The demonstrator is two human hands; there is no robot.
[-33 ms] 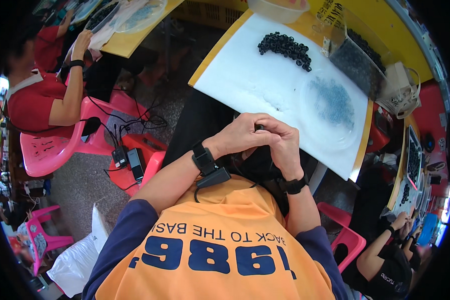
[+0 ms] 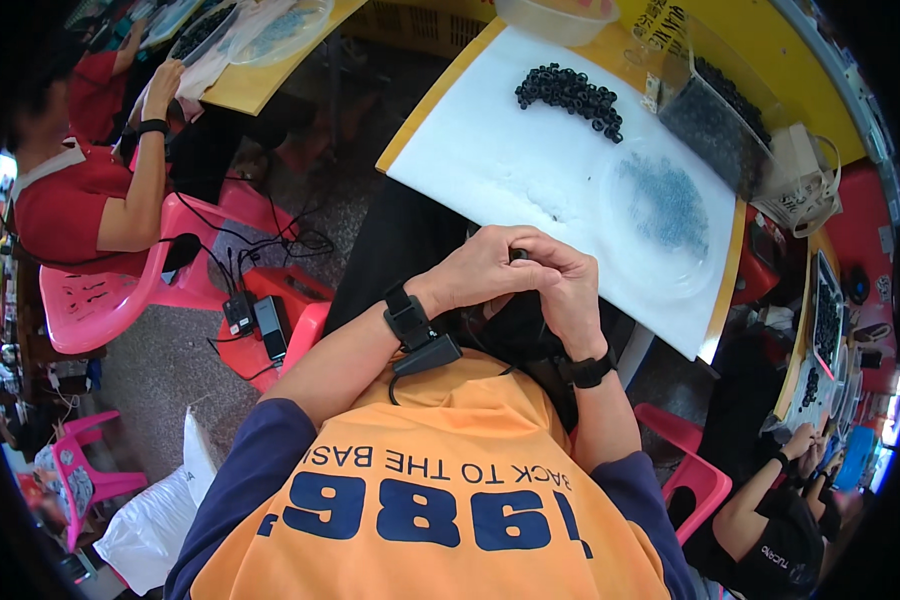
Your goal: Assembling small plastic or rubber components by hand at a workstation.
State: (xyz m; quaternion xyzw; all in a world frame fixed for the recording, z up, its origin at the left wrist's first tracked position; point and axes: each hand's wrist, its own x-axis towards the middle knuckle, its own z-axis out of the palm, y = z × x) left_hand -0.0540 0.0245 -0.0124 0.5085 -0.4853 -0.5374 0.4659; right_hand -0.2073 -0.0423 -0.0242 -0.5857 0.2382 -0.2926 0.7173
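Note:
Just off the near edge of the white-topped table [image 2: 460, 165], my left hand [image 2: 477, 272] and my right hand [image 2: 572, 295] meet with fingers closed together. Between their fingertips shows a small black ring-like piece [image 2: 519, 255], mostly covered by the fingers. A loose heap of small black rings [image 2: 570, 97] lies on the white surface beyond my hands. To its right sits a round clear plate [image 2: 625, 255] bearing many tiny pale-blue translucent pieces [image 2: 667, 205].
At the table's far right stands a clear bin [image 2: 715, 135] of black rings, with a pale bag [image 2: 798, 185] beside it. A translucent tub [image 2: 560, 25] is at the far edge. Cables and a red stool [image 2: 255, 345] are on my left, near a seated co-worker [image 2: 80, 205].

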